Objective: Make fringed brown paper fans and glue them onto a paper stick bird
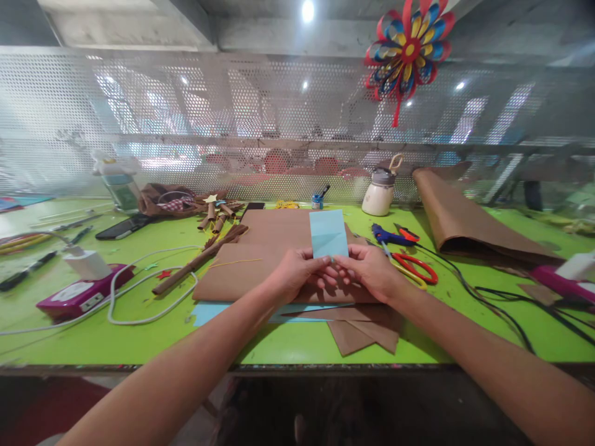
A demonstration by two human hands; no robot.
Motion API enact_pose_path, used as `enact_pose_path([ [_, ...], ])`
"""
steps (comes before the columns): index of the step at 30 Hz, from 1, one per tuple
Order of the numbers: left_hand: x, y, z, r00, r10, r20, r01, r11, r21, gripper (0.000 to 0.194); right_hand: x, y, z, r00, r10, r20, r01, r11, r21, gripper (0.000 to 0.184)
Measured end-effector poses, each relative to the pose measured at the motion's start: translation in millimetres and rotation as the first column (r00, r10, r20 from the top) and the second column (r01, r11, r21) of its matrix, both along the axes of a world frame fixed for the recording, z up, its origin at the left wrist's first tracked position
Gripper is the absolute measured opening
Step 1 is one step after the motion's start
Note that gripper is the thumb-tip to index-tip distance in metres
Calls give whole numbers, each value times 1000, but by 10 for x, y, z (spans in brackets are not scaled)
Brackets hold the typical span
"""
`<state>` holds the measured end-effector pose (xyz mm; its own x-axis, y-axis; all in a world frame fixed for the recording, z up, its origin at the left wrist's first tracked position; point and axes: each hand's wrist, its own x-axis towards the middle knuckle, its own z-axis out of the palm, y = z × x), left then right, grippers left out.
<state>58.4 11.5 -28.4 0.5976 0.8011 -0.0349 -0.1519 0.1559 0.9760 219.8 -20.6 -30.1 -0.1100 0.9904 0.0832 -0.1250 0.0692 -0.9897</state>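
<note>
A small light-blue piece of paper (328,232) stands upright between my hands, held by its lower edge. My left hand (301,272) pinches its lower left part between thumb and fingers. On the other side, my right hand (368,267) grips the lower right part the same way. Both hands are over folded brown paper (242,266), which has a thin yellow strand lying on it. Under the brown paper, a light-blue sheet (209,313) sticks out at the front, beside brown paper scraps (357,334).
Scissors (418,267) and a blue glue gun (393,235) with a black cord lie right. A rolled brown sheet (465,217) and a white bottle (379,193) stand behind. On the left are brown paper rolls (199,260), a phone (123,227) and a purple power strip (86,294) with white cable.
</note>
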Motion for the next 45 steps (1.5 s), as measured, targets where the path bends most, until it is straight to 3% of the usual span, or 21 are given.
enact_pose_path([
  [9, 21, -27, 14, 998, 64, -27, -63, 997, 36, 15, -9, -16, 26, 1000, -3, 17, 3, 1000, -29, 30],
  [23, -9, 3, 10, 999, -28, 16, 28, 1000, -2, 20, -7, 4, 16, 995, -95, 34, 95, 995, 2, 33],
  [29, -3, 5, -2, 1000, -1, -12, 1, 1000, -13, 18, 7, 22, 9, 984, -141, 107, 136, 989, 53, 32],
  [35, 7, -5, -15, 1000, -23, 5, 23, 999, 35, 20, 6, -7, 40, 998, -14, 56, 16, 1000, -26, 30],
  [41, 3, -8, 8, 994, -99, 35, 98, 995, 25, 23, 32, 9, 39, 998, -47, 41, 48, 998, -33, 30],
  [45, -3, 2, -6, 997, -73, 27, 73, 997, 10, 19, 88, 39, 45, 998, -58, 39, 60, 997, -44, 29],
])
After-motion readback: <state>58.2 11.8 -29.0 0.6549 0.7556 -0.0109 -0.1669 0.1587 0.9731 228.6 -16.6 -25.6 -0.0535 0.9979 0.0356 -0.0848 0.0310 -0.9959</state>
